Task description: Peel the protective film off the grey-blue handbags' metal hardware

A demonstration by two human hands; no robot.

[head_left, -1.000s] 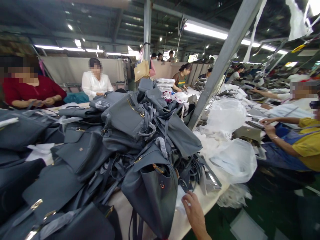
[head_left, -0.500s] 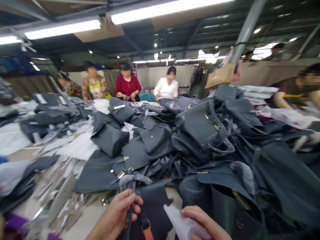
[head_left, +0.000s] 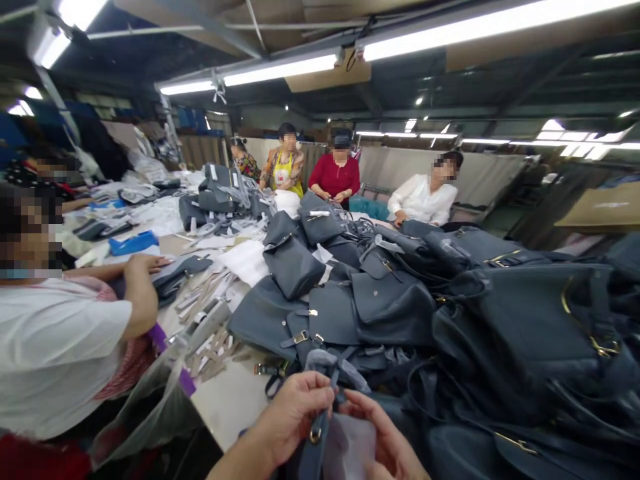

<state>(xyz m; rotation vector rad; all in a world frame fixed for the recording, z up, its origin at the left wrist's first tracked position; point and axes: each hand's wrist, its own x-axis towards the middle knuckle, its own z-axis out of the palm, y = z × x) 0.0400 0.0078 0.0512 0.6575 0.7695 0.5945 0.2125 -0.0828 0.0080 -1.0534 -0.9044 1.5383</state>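
My left hand (head_left: 295,415) is at the bottom centre, fingers closed round a dark grey bag strap (head_left: 316,427) with a brass ring on it. My right hand (head_left: 383,437) is just to its right, fingers curled on a piece of pale translucent wrapping (head_left: 349,445) at the strap. A strip of grey wrapping (head_left: 333,365) sits on the strap just above my hands. Both hands are in front of a big heap of dark grey handbags (head_left: 500,333) with gold fittings that fills the right side of the table.
A person in a white shirt (head_left: 55,347) sits close on my left, arm on the table. Loose flat strips (head_left: 210,327) and white sheets (head_left: 247,261) lie on the table (head_left: 230,400). Several people sit at the far end behind more grey bags (head_left: 225,197).
My view has swung left, from the bag heap and steel post to the long table. My left hand took the strap; my right hand brought up the pale wrapping.
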